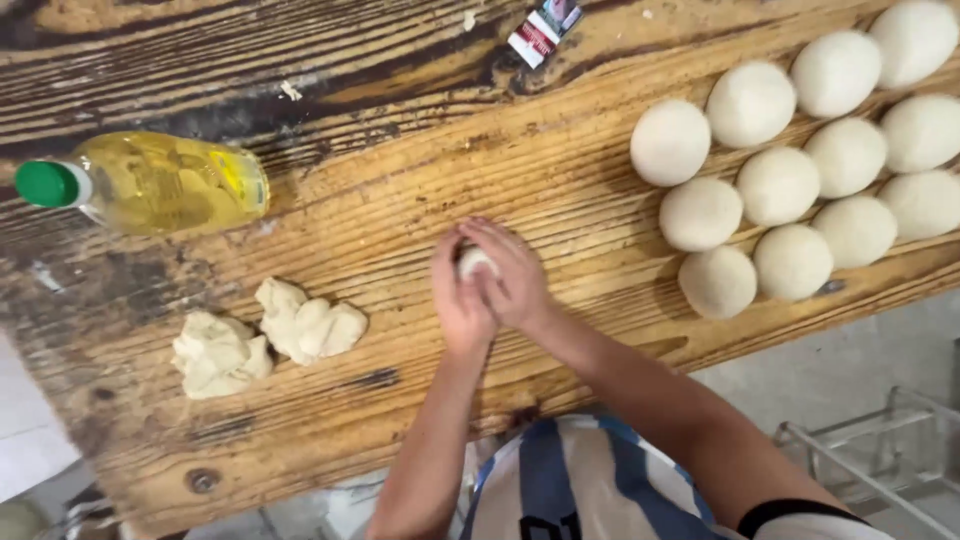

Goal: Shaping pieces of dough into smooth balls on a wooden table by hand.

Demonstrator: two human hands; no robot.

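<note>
Both my hands are cupped around one small dough ball (472, 262) on the wooden table (420, 170). My left hand (458, 300) wraps its near side and my right hand (515, 275) covers its top and right side, so only a sliver of white dough shows between the fingers. Two rough, unshaped dough pieces (265, 338) lie to the left of my hands. Several smooth round dough balls (800, 160) sit in rows at the right end of the table.
A plastic bottle of yellow oil (160, 183) with a green cap lies on its side at the far left. A small red and white packet (543, 28) rests at the table's far edge. A metal rack (880, 450) stands below, at the right.
</note>
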